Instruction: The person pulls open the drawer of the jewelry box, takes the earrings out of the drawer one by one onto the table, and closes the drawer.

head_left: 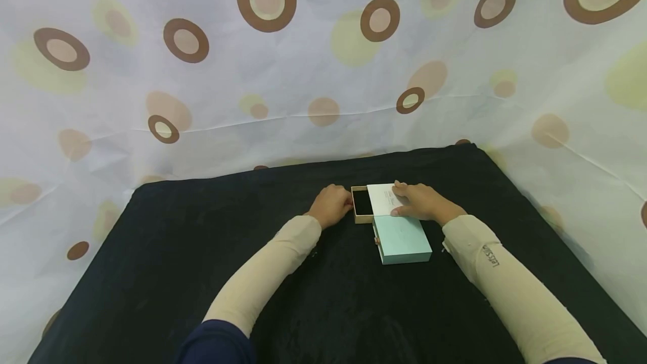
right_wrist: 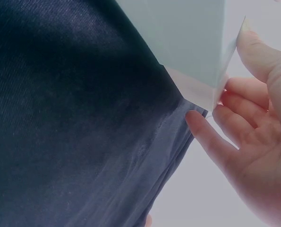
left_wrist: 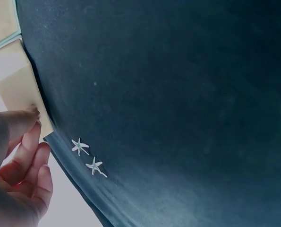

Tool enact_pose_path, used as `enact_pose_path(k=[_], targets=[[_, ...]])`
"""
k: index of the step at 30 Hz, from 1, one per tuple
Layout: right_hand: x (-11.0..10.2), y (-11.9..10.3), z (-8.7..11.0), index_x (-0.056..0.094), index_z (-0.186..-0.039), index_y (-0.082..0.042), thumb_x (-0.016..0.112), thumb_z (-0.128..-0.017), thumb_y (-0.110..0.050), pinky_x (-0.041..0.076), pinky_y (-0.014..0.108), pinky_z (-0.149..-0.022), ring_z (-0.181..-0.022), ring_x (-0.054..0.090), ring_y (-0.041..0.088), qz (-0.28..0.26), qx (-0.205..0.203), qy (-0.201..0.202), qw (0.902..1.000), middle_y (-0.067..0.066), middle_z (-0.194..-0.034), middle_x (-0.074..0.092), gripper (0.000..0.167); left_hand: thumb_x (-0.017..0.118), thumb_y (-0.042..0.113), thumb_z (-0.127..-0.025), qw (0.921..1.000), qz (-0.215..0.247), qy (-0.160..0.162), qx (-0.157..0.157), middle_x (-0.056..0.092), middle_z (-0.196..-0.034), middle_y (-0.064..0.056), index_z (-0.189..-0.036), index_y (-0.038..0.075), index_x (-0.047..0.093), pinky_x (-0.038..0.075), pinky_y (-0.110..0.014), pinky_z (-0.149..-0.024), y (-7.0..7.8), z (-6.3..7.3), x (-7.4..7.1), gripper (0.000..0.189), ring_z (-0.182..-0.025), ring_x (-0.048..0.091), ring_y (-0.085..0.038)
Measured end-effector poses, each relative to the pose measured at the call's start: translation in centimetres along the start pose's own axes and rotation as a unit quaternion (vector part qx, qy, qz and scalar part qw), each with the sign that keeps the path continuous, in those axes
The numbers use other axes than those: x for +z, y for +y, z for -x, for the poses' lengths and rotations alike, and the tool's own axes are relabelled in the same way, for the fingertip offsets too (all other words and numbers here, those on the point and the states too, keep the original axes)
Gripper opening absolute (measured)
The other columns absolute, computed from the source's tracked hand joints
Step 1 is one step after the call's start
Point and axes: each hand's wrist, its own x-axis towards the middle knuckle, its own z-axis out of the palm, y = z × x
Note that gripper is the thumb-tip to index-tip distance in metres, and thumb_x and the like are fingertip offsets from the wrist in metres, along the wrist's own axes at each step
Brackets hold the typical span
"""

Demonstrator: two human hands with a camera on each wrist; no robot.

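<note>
In the head view, my left hand (head_left: 331,205) is at the left end of a tan box tray (head_left: 363,219) with a dark inside. The left wrist view shows its thumb and forefinger pinching the tray's tan wall (left_wrist: 24,92). My right hand (head_left: 424,202) holds a white printed card (head_left: 381,198) that covers the tray's right part. Toward the person, a mint-green box part (head_left: 402,237) joins the tray. In the right wrist view, the right thumb presses a thin raised edge while fingers touch the box corner; what lies behind is hidden.
Two small silver starfish-shaped pieces (left_wrist: 80,146) lie on the black cloth (left_wrist: 178,94) beside the box. The cloth covers the table up to its far edge. Behind hangs a white curtain (head_left: 303,72) with brown and yellow circles.
</note>
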Motion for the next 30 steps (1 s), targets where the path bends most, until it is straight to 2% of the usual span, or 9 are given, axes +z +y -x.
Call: enact_pose_path(k=[13,30], targets=[[-0.3,-0.5,0.3,0.028,-0.147,0.005,0.065,-0.09,-0.034,0.021,0.054,-0.111,-0.139,0.024,0.043,0.003,-0.004,0.0,1.0,0.025,-0.152,0.022,0.078,0.065,0.016,-0.092,0.9999,0.008,-0.008,0.003,0.071,-0.09,-0.003,-0.094,0.011,0.076,0.051,-0.03,-0.082,0.8,-0.4,0.1,0.011,-0.086,0.066,-0.017],[0.0,-0.2,0.0,0.027,-0.148,0.002,0.065,-0.089,-0.037,0.021,0.054,-0.112,-0.14,0.024,0.042,-0.002,0.003,0.002,1.0,0.023,-0.153,0.022,0.08,0.065,0.016,-0.092,1.0,0.001,-0.002,0.001,0.072,-0.088,-0.001,-0.091,0.011,0.076,0.052,-0.027,-0.078,1.8,-1.0,0.5,0.012,-0.08,0.066,-0.014]])
